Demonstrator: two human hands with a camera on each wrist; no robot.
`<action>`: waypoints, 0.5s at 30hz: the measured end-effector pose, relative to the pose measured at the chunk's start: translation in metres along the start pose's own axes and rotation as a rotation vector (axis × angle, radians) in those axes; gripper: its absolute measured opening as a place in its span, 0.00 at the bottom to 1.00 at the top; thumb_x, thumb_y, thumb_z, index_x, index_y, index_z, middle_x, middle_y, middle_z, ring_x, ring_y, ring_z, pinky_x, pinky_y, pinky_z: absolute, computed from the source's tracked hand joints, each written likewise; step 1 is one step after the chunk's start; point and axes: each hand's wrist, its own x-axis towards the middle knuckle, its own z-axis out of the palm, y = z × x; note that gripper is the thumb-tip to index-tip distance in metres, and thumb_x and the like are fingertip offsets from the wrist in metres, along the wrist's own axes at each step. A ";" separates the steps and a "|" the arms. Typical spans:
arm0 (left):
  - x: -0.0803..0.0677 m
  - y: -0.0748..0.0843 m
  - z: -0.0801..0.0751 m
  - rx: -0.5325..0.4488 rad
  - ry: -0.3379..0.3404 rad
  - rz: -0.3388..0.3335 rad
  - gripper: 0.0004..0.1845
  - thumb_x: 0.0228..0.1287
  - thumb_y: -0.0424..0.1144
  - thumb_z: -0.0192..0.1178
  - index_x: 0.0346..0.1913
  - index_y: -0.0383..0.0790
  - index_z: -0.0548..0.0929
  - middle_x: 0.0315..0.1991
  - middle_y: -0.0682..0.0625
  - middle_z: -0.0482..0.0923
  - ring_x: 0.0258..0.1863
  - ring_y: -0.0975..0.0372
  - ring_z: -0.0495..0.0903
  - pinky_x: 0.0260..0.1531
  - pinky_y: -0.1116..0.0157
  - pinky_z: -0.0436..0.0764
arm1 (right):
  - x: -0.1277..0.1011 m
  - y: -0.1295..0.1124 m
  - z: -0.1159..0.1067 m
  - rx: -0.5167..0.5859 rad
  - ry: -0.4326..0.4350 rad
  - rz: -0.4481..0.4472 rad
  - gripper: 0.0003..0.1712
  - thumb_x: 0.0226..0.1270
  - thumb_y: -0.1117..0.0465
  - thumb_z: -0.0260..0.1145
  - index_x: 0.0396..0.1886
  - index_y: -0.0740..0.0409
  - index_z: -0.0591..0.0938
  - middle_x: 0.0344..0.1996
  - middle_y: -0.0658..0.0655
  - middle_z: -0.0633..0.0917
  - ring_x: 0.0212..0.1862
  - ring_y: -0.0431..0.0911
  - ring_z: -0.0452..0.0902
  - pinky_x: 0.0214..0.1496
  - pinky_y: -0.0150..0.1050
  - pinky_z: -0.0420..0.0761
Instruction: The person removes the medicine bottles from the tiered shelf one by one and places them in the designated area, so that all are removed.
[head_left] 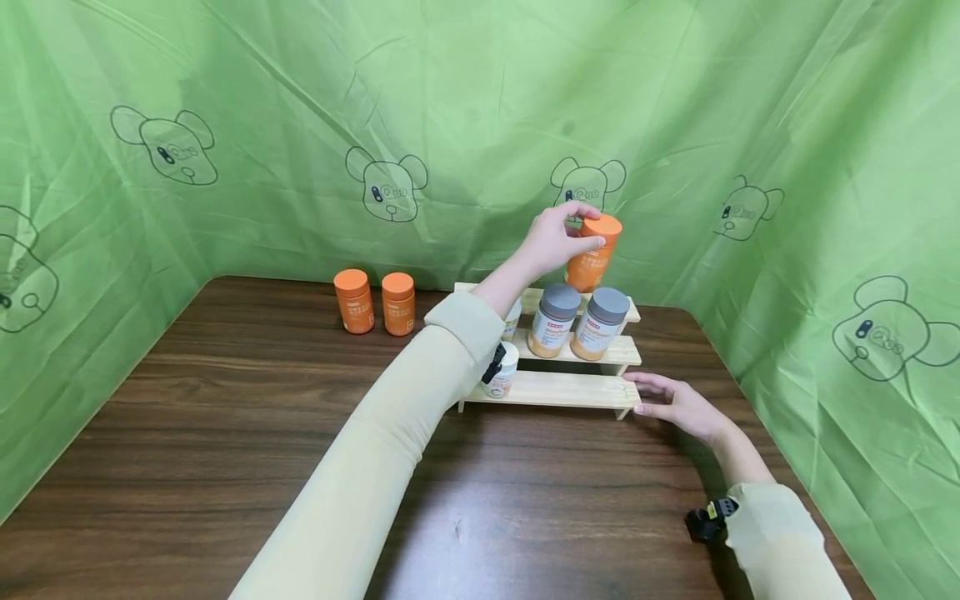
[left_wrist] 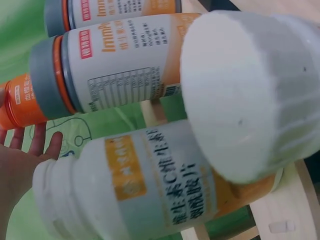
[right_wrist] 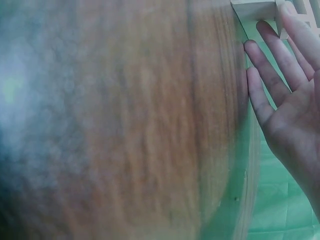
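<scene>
With thumb and fingers, my left hand (head_left: 555,240) grips an orange bottle (head_left: 588,271) near its lid, at the right end of the top step of a three-step wooden rack (head_left: 566,388). In the left wrist view the orange bottle (left_wrist: 24,104) is partly hidden behind a grey-lidded bottle (left_wrist: 125,62). My right hand (head_left: 678,406) is at the right end of the bottom step, fingertips touching it. Its fingers look extended in the right wrist view. Two grey-lidded bottles (head_left: 553,321) stand on the middle step, beside a white bottle (head_left: 512,321) mostly behind my sleeve.
On the bottom step, a small white bottle (head_left: 501,379) stands at the left, partly covered by the wrist camera. Two more orange bottles (head_left: 354,302) stand on the brown table (head_left: 247,400) left of the rack. Green cloth (head_left: 465,108) hangs behind and at both sides.
</scene>
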 end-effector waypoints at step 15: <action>-0.012 0.026 -0.023 -0.048 0.037 0.018 0.20 0.55 0.39 0.69 0.52 0.46 0.78 0.53 0.54 0.77 0.43 0.61 0.81 0.41 0.71 0.79 | -0.003 0.001 -0.004 -0.003 0.007 0.001 0.33 0.62 0.61 0.67 0.66 0.57 0.69 0.57 0.64 0.77 0.54 0.32 0.74 0.54 0.24 0.71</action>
